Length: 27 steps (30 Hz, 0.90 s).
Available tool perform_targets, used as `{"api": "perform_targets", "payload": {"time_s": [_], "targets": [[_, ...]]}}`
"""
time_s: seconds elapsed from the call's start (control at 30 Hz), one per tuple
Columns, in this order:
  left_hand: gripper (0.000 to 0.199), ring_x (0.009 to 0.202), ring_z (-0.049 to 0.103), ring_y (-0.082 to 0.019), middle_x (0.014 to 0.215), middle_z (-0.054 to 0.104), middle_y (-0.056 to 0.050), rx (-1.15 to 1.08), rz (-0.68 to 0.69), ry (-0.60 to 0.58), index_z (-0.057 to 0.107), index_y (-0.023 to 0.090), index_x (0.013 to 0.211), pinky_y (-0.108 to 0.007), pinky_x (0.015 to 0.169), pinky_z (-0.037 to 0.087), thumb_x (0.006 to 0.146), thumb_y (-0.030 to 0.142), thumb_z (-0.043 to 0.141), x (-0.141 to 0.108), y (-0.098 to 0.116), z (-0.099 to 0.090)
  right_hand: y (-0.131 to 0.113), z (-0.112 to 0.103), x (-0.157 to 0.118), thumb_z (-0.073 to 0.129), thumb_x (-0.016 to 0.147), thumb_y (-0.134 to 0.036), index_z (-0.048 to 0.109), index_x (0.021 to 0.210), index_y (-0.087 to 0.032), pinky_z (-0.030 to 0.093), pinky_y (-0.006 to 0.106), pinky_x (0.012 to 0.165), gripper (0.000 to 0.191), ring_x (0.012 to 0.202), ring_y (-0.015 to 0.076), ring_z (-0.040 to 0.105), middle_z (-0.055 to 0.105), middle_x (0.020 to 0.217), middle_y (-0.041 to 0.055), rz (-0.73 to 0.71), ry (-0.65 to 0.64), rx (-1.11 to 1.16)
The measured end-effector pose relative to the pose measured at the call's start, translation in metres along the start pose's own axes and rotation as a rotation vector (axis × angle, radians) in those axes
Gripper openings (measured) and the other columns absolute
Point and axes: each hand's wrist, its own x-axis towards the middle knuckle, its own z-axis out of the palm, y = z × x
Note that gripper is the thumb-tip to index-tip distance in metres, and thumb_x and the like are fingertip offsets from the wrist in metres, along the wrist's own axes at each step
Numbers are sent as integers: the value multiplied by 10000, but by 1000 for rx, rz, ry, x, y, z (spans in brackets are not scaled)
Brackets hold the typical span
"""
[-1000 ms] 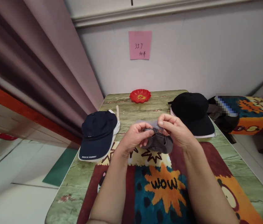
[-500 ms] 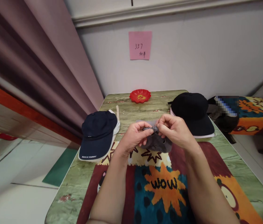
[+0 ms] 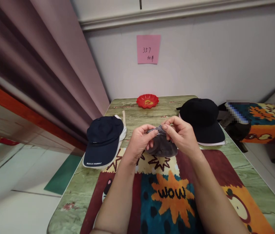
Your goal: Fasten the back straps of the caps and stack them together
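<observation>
A grey cap (image 3: 163, 147) is between my two hands over the middle of the table, its crown low and towards me. My left hand (image 3: 141, 138) pinches the cap's strap from the left, thumb on top. From the right, the thumb and forefinger of my right hand (image 3: 181, 132) pinch the same strap close by. A small shiny bit, perhaps a buckle, shows between the fingertips; its details are too small to make out. The brim is mostly hidden behind my hands.
Left on the table (image 3: 66, 198) lies a navy cap (image 3: 104, 131) over a pale one; right, a black cap (image 3: 198, 112) over a white-edged one. A red scalloped dish (image 3: 147, 101) stands at the back. A patterned mat (image 3: 169, 201) lies in front. A pink note (image 3: 148, 49) sticks to the wall.
The strap has turned slightly between my fingers, and more of the cap's crown shows below them. Both hands have stayed pinched on it. The view has shifted a little.
</observation>
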Motion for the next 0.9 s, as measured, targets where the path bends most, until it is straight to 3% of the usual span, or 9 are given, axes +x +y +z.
{"api": "perform_targets", "payload": {"time_s": [0.13, 0.3, 0.6, 0.9], "targets": [[341, 356, 426, -59, 482, 536, 59, 3, -13, -30, 650, 157, 896, -150, 339, 294, 768, 449, 770, 1, 0, -6, 3, 6, 2, 653, 917, -490, 536, 839, -230, 363, 199, 420, 296, 443, 90, 473, 568, 576, -54, 55, -96, 293], [332, 360, 436, -57, 473, 528, 64, 37, -66, -126, 658, 154, 914, -145, 350, 305, 782, 437, 771, 1, -1, -17, 0, 1, 2, 697, 876, -429, 549, 773, -205, 433, 195, 476, 288, 482, 89, 526, 576, 573, -44, 130, -202, 192], [301, 346, 403, -49, 447, 522, 61, 49, -83, -98, 651, 145, 894, -144, 354, 286, 780, 404, 753, -1, 4, -12, 6, 9, 0, 633, 850, -265, 511, 744, -227, 404, 205, 442, 167, 425, 101, 524, 578, 523, -51, 68, -52, -47], [247, 379, 466, -70, 488, 563, 40, 32, -46, -71, 650, 143, 908, -157, 379, 324, 780, 345, 709, -1, 4, -12, 8, 13, 0, 657, 849, -290, 512, 728, -235, 464, 217, 465, 197, 464, 127, 610, 639, 569, -25, 47, 10, -76]]}}
